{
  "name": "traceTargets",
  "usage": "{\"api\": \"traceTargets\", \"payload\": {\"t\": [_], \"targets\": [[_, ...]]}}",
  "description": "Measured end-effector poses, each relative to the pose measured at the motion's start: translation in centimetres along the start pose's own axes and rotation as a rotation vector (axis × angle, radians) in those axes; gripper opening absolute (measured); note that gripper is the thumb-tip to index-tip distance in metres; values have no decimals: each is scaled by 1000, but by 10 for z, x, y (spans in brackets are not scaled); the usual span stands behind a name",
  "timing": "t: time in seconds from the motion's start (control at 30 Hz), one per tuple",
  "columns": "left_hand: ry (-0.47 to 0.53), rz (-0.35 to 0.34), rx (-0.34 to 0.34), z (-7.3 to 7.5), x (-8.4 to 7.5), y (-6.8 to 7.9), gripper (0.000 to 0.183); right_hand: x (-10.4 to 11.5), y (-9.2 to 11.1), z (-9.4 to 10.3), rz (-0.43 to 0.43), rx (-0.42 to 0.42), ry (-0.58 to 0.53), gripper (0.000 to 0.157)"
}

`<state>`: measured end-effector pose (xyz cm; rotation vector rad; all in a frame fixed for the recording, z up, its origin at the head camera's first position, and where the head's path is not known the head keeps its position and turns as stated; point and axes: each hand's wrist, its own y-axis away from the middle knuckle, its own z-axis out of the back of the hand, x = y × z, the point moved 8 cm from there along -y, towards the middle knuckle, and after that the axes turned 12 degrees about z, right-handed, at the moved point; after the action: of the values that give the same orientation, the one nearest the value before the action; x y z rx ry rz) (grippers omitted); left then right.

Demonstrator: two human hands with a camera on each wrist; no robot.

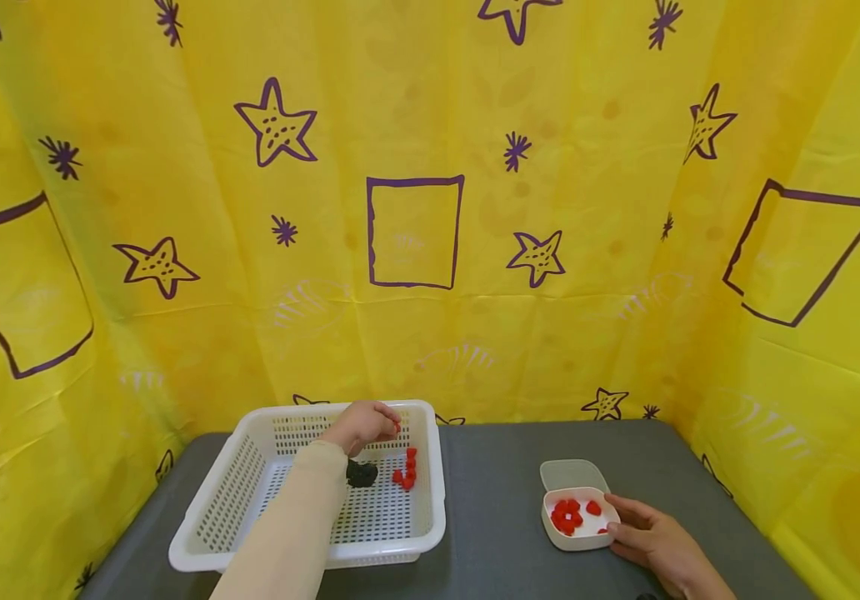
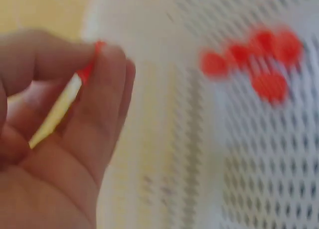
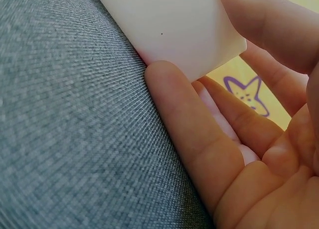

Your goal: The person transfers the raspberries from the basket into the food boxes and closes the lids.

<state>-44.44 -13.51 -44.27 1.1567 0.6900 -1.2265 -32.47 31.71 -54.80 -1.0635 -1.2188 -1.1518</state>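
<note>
My left hand (image 1: 361,423) is over the far right part of a white slotted plastic basket (image 1: 436,500). Between thumb and fingertips it pinches a small red piece (image 2: 88,69), mostly hidden by the fingers. Several red pieces (image 1: 409,471) lie on the basket floor by its right wall, beside a dark clump (image 1: 362,474). On the right, my right hand (image 1: 655,542) grips the side of a small white box (image 1: 578,542), thumb and fingers around its corner. Several red pieces (image 1: 565,517) are inside that box.
A translucent lid (image 1: 572,474) stands open behind the white box. Both containers rest on a dark grey table (image 1: 497,500). Yellow patterned curtains (image 1: 415,350) enclose the back and sides. A small dark object (image 1: 647,597) shows at the bottom edge near the right wrist.
</note>
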Motion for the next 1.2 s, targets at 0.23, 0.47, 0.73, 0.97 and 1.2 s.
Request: {"api": "traceTargets", "payload": {"t": [0.23, 0.47, 0.73, 0.97, 1.2], "targets": [[271, -46, 92, -17, -43, 16, 25, 2, -1, 1, 17, 21, 1, 66], [363, -130, 187, -48, -83, 48, 22, 3, -2, 2, 14, 21, 8, 66], [426, -196, 293, -100, -103, 75, 23, 0, -2, 3, -5, 5, 17, 67], [519, -175, 272, -141, -98, 81, 23, -2, -2, 2, -6, 19, 1, 66], [466, -188, 186, -197, -77, 82, 14, -2, 0, 1, 3, 23, 3, 65]]}}
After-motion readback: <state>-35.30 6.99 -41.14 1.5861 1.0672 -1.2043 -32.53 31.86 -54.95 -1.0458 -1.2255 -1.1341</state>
